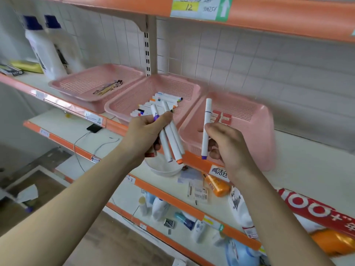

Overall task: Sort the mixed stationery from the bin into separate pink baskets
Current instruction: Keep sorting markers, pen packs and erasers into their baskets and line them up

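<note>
Marker (207, 112) upright in right hand (230, 150), purple end down; left hand's (146, 135) markers (172, 140) slanted

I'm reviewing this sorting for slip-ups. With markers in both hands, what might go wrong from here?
1. The left hand grips a splayed bunch of markers; one might slip out and fall to the shelf below.
2. The right hand holds a single marker in front of the right basket, which holds red-and-white packets; it might land there instead of in the middle basket with the other markers.
</note>
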The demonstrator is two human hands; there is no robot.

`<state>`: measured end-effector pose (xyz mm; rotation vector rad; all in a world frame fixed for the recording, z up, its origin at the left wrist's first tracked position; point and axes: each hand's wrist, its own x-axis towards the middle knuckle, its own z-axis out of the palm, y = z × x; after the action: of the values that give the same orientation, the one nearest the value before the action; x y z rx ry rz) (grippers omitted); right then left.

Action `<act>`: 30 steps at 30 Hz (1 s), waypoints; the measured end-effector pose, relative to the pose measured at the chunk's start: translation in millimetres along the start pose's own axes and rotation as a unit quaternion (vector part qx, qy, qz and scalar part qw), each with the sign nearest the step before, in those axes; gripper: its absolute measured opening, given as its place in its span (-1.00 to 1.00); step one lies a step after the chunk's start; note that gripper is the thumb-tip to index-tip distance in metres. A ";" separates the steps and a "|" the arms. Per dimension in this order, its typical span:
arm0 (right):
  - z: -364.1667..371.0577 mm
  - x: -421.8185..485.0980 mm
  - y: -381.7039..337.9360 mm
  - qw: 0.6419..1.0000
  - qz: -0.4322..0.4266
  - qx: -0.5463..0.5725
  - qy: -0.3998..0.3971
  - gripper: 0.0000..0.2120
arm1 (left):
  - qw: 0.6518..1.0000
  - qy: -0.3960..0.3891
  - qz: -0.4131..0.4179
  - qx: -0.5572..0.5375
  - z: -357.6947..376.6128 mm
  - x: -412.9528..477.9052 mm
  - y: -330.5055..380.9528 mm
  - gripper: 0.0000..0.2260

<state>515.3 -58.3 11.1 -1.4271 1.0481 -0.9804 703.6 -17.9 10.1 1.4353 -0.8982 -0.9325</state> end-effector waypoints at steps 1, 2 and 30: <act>1.6 6.2 0.3 1.000 -0.003 -0.004 0.002 -0.74 | 1.000 0.002 0.003 0.002 -1.2 6.2 0.2 -0.49; 3.0 12.2 0.8 1.000 -0.005 -0.009 0.005 -0.75 | 1.000 0.004 0.007 0.004 -2.0 12.3 0.4 -0.49; 169.8 201.5 2.6 0.954 -0.037 -0.282 0.096 -0.88 | 0.988 -0.155 0.006 0.017 -152.5 271.4 6.0 -0.63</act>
<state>733.3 -205.7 -3.4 -1.8681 1.5113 -0.9232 950.3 -207.9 8.3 1.3315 -1.1552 -1.1557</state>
